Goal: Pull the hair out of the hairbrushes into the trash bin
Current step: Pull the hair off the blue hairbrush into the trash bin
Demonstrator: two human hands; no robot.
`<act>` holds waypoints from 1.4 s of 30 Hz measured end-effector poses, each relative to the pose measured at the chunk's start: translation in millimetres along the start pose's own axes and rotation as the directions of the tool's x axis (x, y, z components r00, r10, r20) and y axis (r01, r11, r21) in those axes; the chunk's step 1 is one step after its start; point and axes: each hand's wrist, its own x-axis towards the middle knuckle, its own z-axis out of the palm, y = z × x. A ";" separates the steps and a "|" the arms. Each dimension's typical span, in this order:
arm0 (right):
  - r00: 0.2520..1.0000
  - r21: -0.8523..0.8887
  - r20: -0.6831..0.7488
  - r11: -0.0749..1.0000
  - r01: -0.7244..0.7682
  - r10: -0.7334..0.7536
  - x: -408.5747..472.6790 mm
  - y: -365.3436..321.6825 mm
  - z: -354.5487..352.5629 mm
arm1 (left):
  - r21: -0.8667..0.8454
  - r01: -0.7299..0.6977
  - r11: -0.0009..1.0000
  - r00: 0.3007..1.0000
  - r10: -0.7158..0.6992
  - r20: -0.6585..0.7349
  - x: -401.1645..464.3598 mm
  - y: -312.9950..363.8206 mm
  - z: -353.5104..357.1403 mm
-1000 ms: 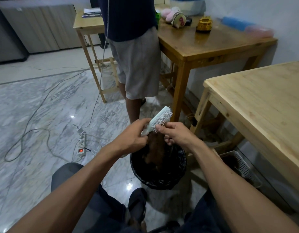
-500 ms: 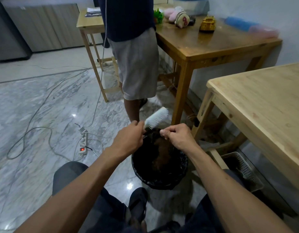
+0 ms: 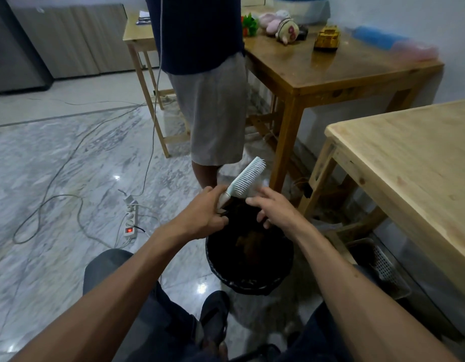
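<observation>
A pale blue-white hairbrush [image 3: 245, 178] is held by its handle in my left hand [image 3: 205, 212], head tilted up and to the right, bristles facing right. My right hand [image 3: 272, 209] hovers just right of and below the bristles with fingers spread and nothing in them. Both hands are over a round black trash bin [image 3: 283, 273] on the floor. Brown hair [image 3: 248, 240] lies inside the bin.
A person in grey shorts [image 3: 213, 111] stands just beyond the bin. Wooden tables stand at the back [image 3: 330, 71] and at the right [image 3: 409, 163]. A white perforated basket [image 3: 383, 267] sits on the floor under the right table. A power strip [image 3: 130, 223] and cables lie to the left.
My right hand opened and released the pulled clump of hair, which now lies in the bin. The brush tilted higher in my left hand.
</observation>
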 end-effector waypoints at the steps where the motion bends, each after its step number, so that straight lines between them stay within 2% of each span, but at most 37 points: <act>1: 1.000 0.075 0.025 0.997 -0.004 0.002 0.6 -2.4 0.7 | -0.021 0.003 1.000 1.000 -0.003 0.021 0.4 3.4 0.0; 5: 0.998 0.261 0.052 0.965 0.017 -0.032 2.5 -8.4 6.4 | -0.120 -0.017 0.993 1.000 0.017 0.000 0.1 16.3 -0.1; 8: 0.997 0.342 -0.035 0.937 0.070 -0.062 3.0 -8.4 11.1 | -0.127 -0.039 0.991 0.999 0.038 -0.009 -1.3 17.0 0.7; 12: 0.982 0.080 -0.190 0.996 0.033 -0.017 2.3 -0.2 14.6 | -0.059 0.018 0.998 1.000 -0.017 0.004 -2.8 13.8 5.8; 14: 0.981 -0.108 -0.190 0.994 0.006 -0.027 -0.7 2.7 14.5 | -0.012 0.067 0.998 0.998 -0.067 0.012 -3.5 12.6 11.6; 16: 0.988 -0.322 -0.156 0.946 -0.031 -0.021 -5.6 5.1 8.6 | 0.015 0.141 0.990 0.990 -0.141 -0.016 -3.5 8.0 15.7; 17: 0.991 -0.368 -0.135 0.928 -0.051 0.001 -7.5 6.2 3.6 | 0.000 0.188 0.982 0.982 -0.188 -0.033 -3.4 5.2 15.3; 19: 0.994 -0.332 -0.104 0.941 -0.074 0.041 -8.5 5.9 -7.2 | -0.054 0.246 0.968 0.968 -0.248 -0.045 -3.0 0.7 12.5; 22: 0.997 -0.290 -0.058 0.955 -0.064 0.049 -7.1 -7.8 -16.4 | -0.141 0.251 0.958 0.964 -0.261 -0.060 -2.9 0.9 9.1; 25: 0.996 -0.340 0.001 0.936 -0.088 0.094 -3.5 -25.2 -17.3 | -0.288 0.233 0.929 0.959 -0.268 -0.088 -1.2 8.3 3.4; 27: 0.995 -0.364 -0.021 0.926 -0.103 0.102 -3.9 -33.8 -16.3 | -0.375 0.215 0.901 0.958 -0.269 -0.095 -1.1 13.3 -1.8; 28: 0.995 -0.326 -0.046 0.940 -0.102 0.093 -5.2 -37.4 -15.8 | -0.395 0.202 0.896 0.959 -0.263 -0.107 -1.9 15.5 -4.6; 30: 0.991 -0.129 -0.097 0.987 -0.100 0.088 -9.0 -45.7 -13.6 | -0.406 0.169 0.898 0.960 -0.243 -0.138 -5.0 19.5 -9.8; 33: 0.989 0.134 -0.133 0.990 -0.042 0.060 -14.2 -60.1 -12.5 | -0.353 0.133 0.926 0.964 -0.204 -0.173 -10.4 27.1 -15.5; 39: 0.965 0.199 -0.262 0.979 0.044 0.010 -20.5 -81.9 -19.5 | -0.282 0.068 0.957 0.968 -0.132 -0.214 -12.8 47.4 -22.2; 42: 0.950 0.294 -0.310 0.953 0.069 0.027 -27.4 -92.1 -29.3 | -0.276 0.007 0.961 0.967 -0.077 -0.244 -7.9 64.5 -26.1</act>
